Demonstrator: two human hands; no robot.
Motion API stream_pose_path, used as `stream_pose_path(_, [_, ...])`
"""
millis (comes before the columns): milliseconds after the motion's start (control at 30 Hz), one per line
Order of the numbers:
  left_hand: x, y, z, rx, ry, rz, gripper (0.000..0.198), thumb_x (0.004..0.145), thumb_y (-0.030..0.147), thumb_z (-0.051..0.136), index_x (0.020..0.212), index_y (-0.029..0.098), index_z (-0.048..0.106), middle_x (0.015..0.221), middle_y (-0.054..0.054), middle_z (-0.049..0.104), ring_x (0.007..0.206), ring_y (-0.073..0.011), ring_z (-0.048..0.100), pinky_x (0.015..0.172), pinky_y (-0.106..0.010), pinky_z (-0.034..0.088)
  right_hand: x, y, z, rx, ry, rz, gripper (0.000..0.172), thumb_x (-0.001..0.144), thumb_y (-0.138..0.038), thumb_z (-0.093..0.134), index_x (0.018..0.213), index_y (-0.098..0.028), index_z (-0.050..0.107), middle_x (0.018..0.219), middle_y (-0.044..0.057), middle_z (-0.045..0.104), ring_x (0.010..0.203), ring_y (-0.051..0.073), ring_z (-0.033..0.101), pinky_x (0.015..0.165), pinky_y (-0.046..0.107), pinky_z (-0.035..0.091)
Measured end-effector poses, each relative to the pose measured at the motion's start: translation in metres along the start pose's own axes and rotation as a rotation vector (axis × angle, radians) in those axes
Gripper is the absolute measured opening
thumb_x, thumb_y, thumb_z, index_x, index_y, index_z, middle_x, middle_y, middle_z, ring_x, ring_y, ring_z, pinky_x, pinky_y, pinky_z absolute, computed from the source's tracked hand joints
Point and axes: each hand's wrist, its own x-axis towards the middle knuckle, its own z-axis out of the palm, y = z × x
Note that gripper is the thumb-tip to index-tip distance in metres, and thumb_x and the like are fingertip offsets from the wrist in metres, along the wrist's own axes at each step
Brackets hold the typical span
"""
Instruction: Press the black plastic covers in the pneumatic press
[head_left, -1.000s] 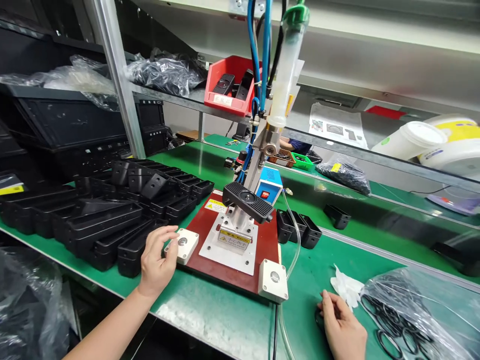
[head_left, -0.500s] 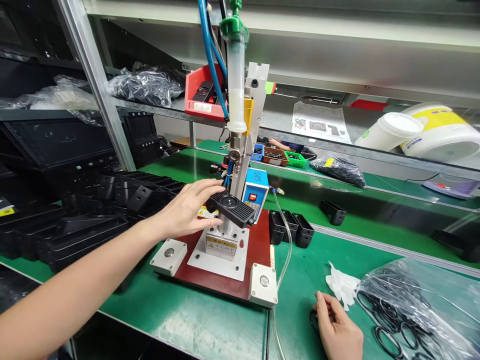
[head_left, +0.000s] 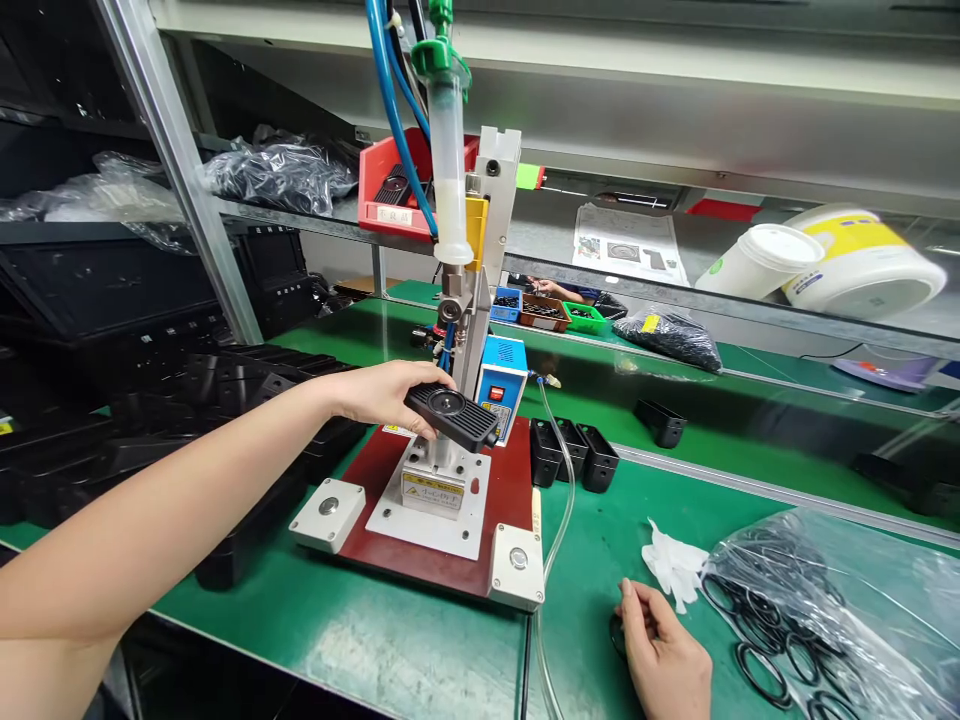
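Observation:
My left hand (head_left: pixel 382 392) is closed around the left end of a black ribbed plastic part (head_left: pixel 452 415) that sits on the metal fixture (head_left: pixel 437 470) of a dispensing machine with a red base (head_left: pixel 450 540). A clear syringe (head_left: pixel 448 170) hangs above it. My right hand (head_left: pixel 660 655) rests on the green table near the front edge, its fingers curled over a black rubber ring (head_left: pixel 616 634) that is mostly hidden.
Two white button boxes (head_left: pixel 328 512) (head_left: pixel 516 565) stand at the base's front corners. Black housings (head_left: pixel 247 400) are stacked at the left, three more (head_left: pixel 574 452) right of the machine. A plastic bag of black rings (head_left: pixel 810 620) and a white glove (head_left: pixel 673 566) lie at the right.
My left hand left the left button box, reached up to the black part on the fixture and closed on it. My right hand stayed by the ring. The view shifted right.

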Motion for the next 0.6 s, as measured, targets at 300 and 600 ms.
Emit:
stream_pose_path(300, [0.006,-0.035,0.017,0.124,0.173,0.140,0.070,0.065,0.064,0.072,0.119,0.021,0.063,0.105,-0.003,0.069,0.090,-0.0205,0.067,0.080,-0.034,0.056,-0.010,-0.025,-0.014,0.031,0.086,0.012,0.044,0.091,-0.055,0.043,0.079,-0.019,0.065,0.059,0.002,0.065,0.053,0.015,0.061,0.055,0.023,0.047])
stream_pose_path(600, [0.006,-0.032,0.023,0.162,0.270,0.006,0.106,0.042,0.091,0.057,0.116,0.016,0.066,0.097,0.000,0.070,0.082,-0.0177,0.067,0.077,-0.046,0.055,-0.055,0.028,-0.130,-0.266,0.281,0.282,0.048,0.084,-0.059,0.043,0.083,-0.018,0.067,0.069,0.006,0.067,0.065,0.019,0.061,0.067,0.027,0.044])
